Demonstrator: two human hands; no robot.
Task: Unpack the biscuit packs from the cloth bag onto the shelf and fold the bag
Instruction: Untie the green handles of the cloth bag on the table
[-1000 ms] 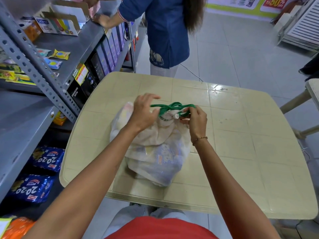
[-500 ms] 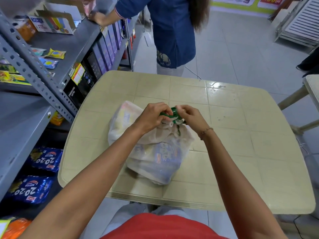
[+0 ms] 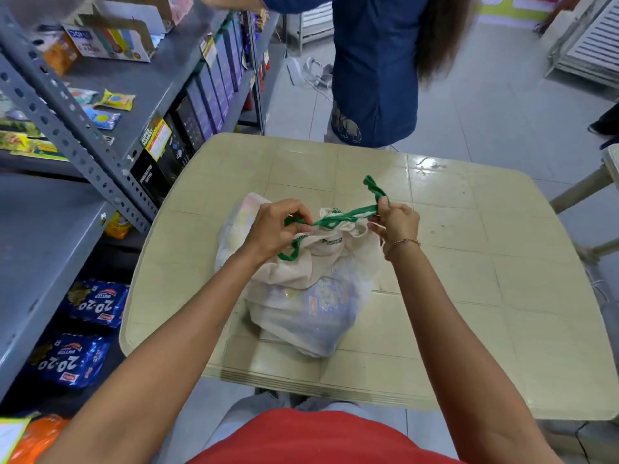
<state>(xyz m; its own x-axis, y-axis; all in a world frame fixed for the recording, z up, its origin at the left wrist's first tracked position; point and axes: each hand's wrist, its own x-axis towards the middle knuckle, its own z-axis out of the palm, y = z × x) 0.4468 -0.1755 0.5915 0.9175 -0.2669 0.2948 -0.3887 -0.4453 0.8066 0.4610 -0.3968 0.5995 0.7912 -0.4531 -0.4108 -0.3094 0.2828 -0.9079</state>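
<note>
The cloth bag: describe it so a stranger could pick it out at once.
Start at the pale tiled table beside the grey shelf. The cloth bag lies near its middle, between the left hand and right hand. It alone is cream with green handles, biscuit packs showing through.

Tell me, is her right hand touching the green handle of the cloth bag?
Touching. The head view shows the right hand pinching the green handle, whose end sticks up past the fingers.
</note>
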